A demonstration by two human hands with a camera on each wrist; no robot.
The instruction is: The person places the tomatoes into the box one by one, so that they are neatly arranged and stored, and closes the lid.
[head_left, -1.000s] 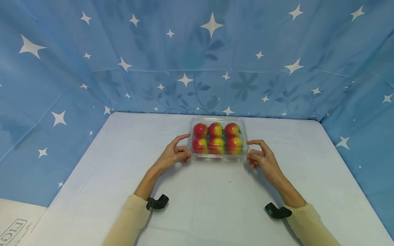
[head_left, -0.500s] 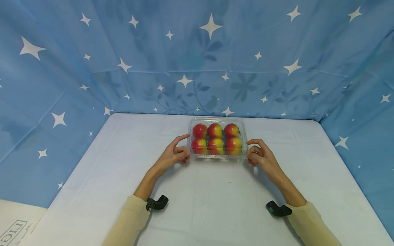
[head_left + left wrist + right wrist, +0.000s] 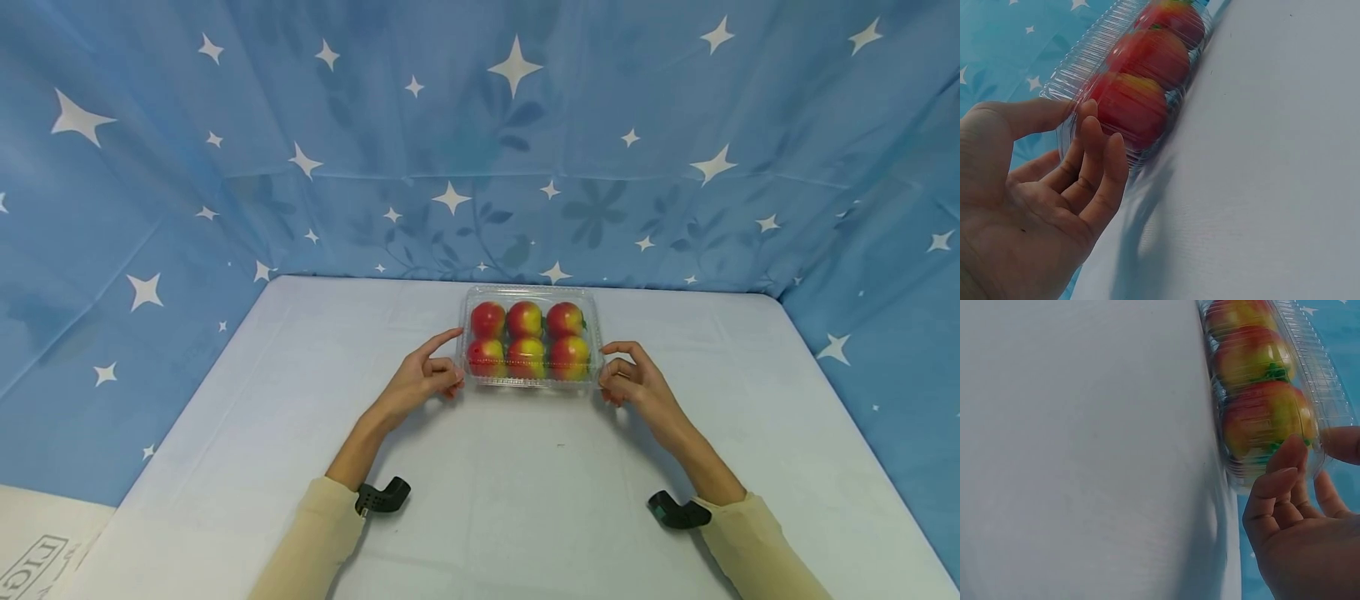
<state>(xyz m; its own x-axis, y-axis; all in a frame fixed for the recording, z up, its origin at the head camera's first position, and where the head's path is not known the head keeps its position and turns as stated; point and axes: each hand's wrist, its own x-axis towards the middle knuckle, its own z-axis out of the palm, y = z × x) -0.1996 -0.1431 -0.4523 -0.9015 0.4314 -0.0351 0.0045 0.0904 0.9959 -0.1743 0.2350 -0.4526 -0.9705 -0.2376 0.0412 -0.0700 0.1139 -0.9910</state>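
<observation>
A clear plastic clamshell box (image 3: 528,383) sits near the back edge of the table, its lid down over two rows of round red-and-yellow fruits (image 3: 527,354). Small green leaves show on some fruits in the right wrist view. At the box's left end, my left hand (image 3: 414,382) pinches the front corner between thumb and curled fingers, while the index finger reaches along the side. My right hand (image 3: 647,393) mirrors it at the right end, with thumb and fingers at the front corner. Ridged plastic (image 3: 1088,62) of the box shows beside the left thumb.
White cloth covers the table (image 3: 510,517). Right behind its back edge hangs a blue curtain (image 3: 600,100) with white stars, which also runs down both sides. A whitish printed sheet or box (image 3: 45,542) lies at the lower left, beyond the table.
</observation>
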